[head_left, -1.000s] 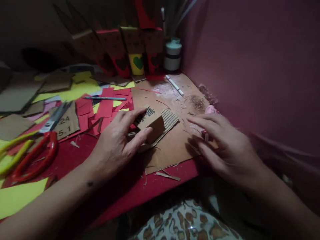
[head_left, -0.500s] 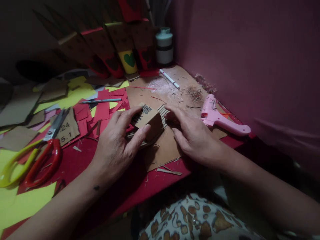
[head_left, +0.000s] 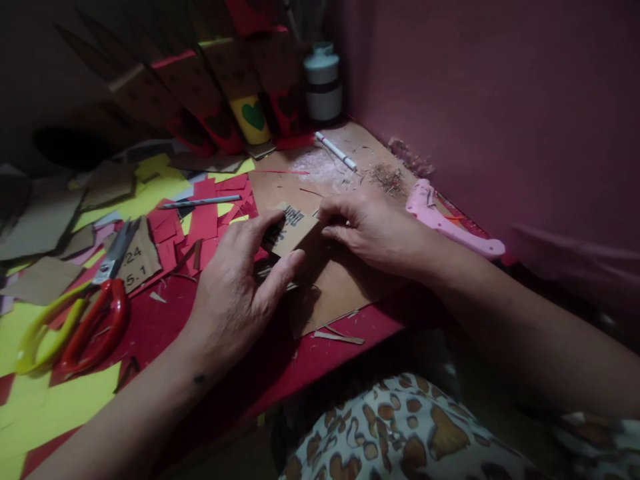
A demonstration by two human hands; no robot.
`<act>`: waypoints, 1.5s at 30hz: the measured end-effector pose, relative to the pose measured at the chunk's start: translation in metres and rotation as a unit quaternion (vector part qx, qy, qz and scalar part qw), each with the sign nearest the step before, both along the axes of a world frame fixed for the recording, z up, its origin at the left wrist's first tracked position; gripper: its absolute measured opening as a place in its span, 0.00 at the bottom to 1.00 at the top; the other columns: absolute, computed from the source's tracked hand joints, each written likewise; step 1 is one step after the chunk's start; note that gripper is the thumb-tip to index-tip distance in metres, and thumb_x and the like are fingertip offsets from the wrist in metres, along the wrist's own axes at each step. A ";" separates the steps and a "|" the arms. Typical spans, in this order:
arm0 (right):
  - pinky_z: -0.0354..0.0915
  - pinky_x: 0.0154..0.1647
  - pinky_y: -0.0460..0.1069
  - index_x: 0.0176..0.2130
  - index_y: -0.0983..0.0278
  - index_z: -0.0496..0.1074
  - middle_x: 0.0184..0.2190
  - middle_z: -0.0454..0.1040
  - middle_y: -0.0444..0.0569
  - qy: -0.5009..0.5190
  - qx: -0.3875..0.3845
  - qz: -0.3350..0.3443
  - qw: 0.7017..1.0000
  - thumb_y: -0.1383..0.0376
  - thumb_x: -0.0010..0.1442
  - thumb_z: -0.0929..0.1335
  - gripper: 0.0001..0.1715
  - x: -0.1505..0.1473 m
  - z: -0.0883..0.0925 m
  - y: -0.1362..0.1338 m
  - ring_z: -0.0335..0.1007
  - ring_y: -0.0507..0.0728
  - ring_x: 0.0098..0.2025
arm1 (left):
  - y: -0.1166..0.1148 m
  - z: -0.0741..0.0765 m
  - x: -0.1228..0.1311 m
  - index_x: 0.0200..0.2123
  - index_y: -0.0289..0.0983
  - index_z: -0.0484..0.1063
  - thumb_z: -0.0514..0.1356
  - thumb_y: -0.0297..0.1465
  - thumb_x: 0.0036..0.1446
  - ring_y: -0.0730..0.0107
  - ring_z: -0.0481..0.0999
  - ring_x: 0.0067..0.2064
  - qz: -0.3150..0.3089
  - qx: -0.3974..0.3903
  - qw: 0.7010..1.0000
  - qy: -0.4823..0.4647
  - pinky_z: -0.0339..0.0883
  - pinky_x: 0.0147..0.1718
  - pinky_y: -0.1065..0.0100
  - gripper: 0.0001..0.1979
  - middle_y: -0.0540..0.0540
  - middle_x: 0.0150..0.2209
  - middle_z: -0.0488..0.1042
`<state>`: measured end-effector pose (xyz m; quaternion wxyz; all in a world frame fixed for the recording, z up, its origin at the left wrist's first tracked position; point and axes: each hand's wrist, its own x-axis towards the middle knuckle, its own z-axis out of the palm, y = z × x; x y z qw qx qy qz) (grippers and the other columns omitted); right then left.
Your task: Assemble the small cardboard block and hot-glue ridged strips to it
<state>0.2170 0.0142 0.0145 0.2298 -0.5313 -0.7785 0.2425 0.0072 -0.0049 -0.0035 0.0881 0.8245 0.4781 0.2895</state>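
Head view: cardboard piece [head_left: 293, 230] between both hands' grip

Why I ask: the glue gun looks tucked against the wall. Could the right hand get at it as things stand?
Probably yes. The pink glue gun lies in the open just beyond the right hand, with nothing lying over it. The hand is on the cardboard piece, so it would have to let go first.

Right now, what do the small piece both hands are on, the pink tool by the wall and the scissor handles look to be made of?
Small piece: brown corrugated cardboard, matte, with black print on top; left hand and right hand both grip it. Pink tool, apparently a glue gun: smooth moulded plastic, slightly glossy. Scissor handles: glossy plastic, one pair red, one yellow, catching highlights.
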 end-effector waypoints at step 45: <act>0.59 0.34 0.50 0.26 0.61 0.66 0.25 0.68 0.43 0.007 0.063 0.045 0.997 0.80 0.52 0.67 0.14 0.003 -0.014 0.006 0.66 0.56 0.32 | -0.003 0.002 -0.003 0.63 0.45 0.66 0.63 0.38 0.61 0.52 0.77 0.54 0.000 -0.024 0.999 0.041 0.75 0.54 0.52 0.27 0.43 0.54 0.74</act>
